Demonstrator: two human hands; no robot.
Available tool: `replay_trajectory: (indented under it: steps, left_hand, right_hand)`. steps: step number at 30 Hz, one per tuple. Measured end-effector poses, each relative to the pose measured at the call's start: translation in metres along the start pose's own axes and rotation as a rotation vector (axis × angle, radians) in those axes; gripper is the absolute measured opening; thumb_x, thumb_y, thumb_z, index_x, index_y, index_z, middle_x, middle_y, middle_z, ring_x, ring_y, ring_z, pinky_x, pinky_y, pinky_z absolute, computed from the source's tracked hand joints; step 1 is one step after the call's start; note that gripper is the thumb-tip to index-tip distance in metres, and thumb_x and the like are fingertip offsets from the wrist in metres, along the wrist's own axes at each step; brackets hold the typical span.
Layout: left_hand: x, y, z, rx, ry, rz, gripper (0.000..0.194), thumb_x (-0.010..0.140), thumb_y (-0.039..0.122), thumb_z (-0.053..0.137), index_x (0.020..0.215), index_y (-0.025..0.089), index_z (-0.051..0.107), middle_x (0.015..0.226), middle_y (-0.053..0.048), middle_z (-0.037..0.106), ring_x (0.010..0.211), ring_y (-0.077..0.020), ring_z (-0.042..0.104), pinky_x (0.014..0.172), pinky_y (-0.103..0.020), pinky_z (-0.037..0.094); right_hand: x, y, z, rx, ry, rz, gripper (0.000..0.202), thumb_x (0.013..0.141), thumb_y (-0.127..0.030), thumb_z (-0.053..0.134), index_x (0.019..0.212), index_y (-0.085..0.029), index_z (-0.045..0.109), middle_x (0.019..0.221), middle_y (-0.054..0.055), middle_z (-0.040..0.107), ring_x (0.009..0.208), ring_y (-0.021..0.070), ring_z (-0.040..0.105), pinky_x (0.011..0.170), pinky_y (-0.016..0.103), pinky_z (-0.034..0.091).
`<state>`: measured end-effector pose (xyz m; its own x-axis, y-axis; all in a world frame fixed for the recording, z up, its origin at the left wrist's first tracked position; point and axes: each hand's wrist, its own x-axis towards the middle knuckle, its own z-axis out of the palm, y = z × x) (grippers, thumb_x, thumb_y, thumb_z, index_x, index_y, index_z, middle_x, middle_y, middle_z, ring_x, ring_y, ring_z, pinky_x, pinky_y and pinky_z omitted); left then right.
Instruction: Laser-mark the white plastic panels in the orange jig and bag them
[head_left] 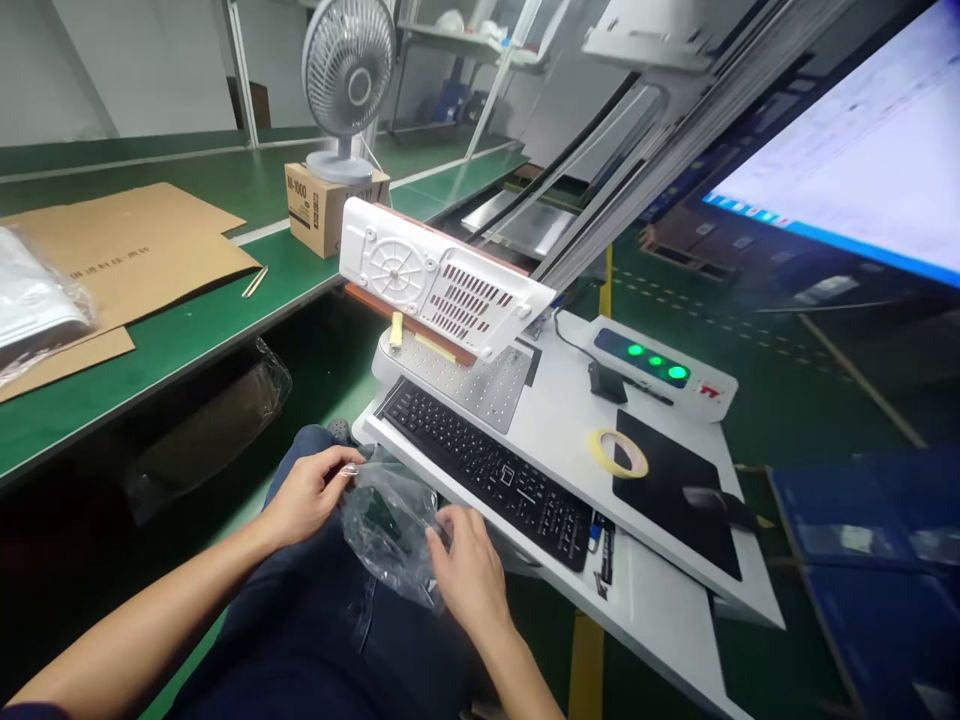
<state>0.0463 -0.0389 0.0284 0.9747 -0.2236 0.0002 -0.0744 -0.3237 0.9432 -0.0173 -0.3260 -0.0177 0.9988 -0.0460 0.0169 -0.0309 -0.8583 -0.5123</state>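
Observation:
A clear plastic bag [394, 525] hangs crumpled over my lap, stretched between both hands. At its upper left edge my left hand [311, 495] pinches the film between thumb and fingers. My right hand [469, 565] grips the opposite side, its fingers bent around the plastic. Just beyond the bag is a black keyboard [480, 470] on a pull-out tray. Behind that, a white plastic panel [442, 285] with vent slots and a round grille stands tilted on a perforated metal plate [480, 385].
Tape [619, 454] lies by a mouse [716, 505] on a black mat [675, 500]; a box with green lights [660, 365] sits behind. Left, a green bench [202, 320] bears cardboard [150, 250], a white bagged item [37, 295] and a fan [349, 75] on a carton [322, 215]. A monitor [862, 150] overhangs the right.

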Motion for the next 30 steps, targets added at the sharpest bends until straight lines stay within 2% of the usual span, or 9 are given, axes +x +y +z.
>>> replay_trajectory:
  steps: [3,8,11,14,17,19,22,25,30]
  left_hand:
    - [0.002,-0.003,-0.014,0.040,0.056,-0.011,0.031,0.111,0.045,0.055,0.115,0.024,0.079,0.093,-0.004,0.079,0.083,-0.0199,0.074,0.075,-0.028,0.057]
    - [0.003,-0.011,-0.027,0.023,0.122,-0.006,0.034,0.111,0.049,0.055,0.112,0.025,0.079,0.090,-0.002,0.077,0.081,-0.0201,0.072,0.077,-0.029,0.056]
    - [0.008,-0.017,-0.033,0.024,0.109,-0.019,0.034,0.111,0.050,0.056,0.113,0.025,0.079,0.099,-0.003,0.080,0.085,-0.0204,0.072,0.079,-0.030,0.056]
    - [0.017,-0.023,-0.045,0.032,0.051,-0.029,0.032,0.110,0.050,0.058,0.113,0.026,0.079,0.106,-0.003,0.081,0.089,-0.0205,0.072,0.078,-0.029,0.055]
    - [0.031,-0.027,-0.061,0.040,0.058,-0.018,0.034,0.109,0.052,0.058,0.115,0.025,0.079,0.095,-0.002,0.078,0.084,-0.0203,0.070,0.075,-0.029,0.053]
    - [0.046,-0.030,-0.072,0.037,0.045,-0.009,0.035,0.106,0.053,0.063,0.117,0.024,0.078,0.087,-0.002,0.075,0.080,-0.0201,0.067,0.074,-0.030,0.052]
    - [0.081,-0.034,-0.088,-0.032,-0.052,0.035,0.040,0.097,0.054,0.074,0.121,0.022,0.077,0.096,-0.004,0.076,0.088,-0.0213,0.069,0.081,-0.032,0.056]
    - [0.138,-0.038,-0.102,-0.118,-0.074,0.100,0.049,0.095,0.059,0.074,0.125,0.020,0.075,0.111,-0.008,0.078,0.099,-0.0240,0.072,0.089,-0.037,0.059]
    - [0.270,-0.032,-0.124,-0.064,0.237,0.083,0.054,0.089,0.061,0.077,0.125,0.020,0.070,0.118,-0.012,0.077,0.109,-0.0302,0.072,0.103,-0.048,0.058]
  right_hand:
    - [0.005,0.008,-0.016,0.051,0.066,0.016,0.027,0.106,-0.043,0.041,0.100,-0.027,0.063,0.101,0.007,0.065,0.086,0.0266,0.072,0.069,0.039,0.055]
    - [0.016,-0.015,-0.040,0.177,0.256,0.010,0.041,0.111,-0.061,0.048,0.105,-0.027,0.070,0.105,0.010,0.067,0.078,0.0248,0.069,0.069,0.038,0.058]
    - [0.024,-0.027,-0.048,0.230,0.209,-0.037,0.048,0.109,-0.070,0.054,0.102,-0.027,0.075,0.105,0.010,0.069,0.080,0.0249,0.070,0.070,0.036,0.059]
    - [0.033,-0.033,-0.060,0.295,0.150,-0.121,0.042,0.106,-0.068,0.067,0.103,-0.029,0.080,0.101,0.006,0.068,0.072,0.0205,0.065,0.066,0.034,0.056]
    - [0.049,-0.041,-0.077,0.372,0.129,-0.217,0.046,0.093,-0.073,0.083,0.107,-0.029,0.083,0.095,0.004,0.066,0.061,0.0174,0.054,0.058,0.033,0.050]
    - [0.068,-0.047,-0.087,0.410,0.131,-0.218,0.058,0.091,-0.083,0.078,0.097,-0.026,0.084,0.089,0.005,0.066,0.064,0.0194,0.057,0.059,0.034,0.049]
    - [0.108,-0.052,-0.091,0.448,0.237,-0.008,0.073,0.096,-0.091,0.061,0.084,-0.021,0.078,0.076,0.007,0.065,0.071,0.0242,0.064,0.068,0.035,0.052]
    - [0.161,-0.048,-0.082,0.546,0.354,0.184,0.078,0.085,-0.096,0.066,0.102,-0.019,0.074,0.086,0.008,0.072,0.083,0.0268,0.069,0.076,0.037,0.055]
    - [0.253,-0.018,-0.064,0.529,0.502,0.359,0.104,0.068,-0.099,0.071,0.130,-0.016,0.059,0.122,0.021,0.076,0.106,0.0328,0.075,0.085,0.041,0.061]
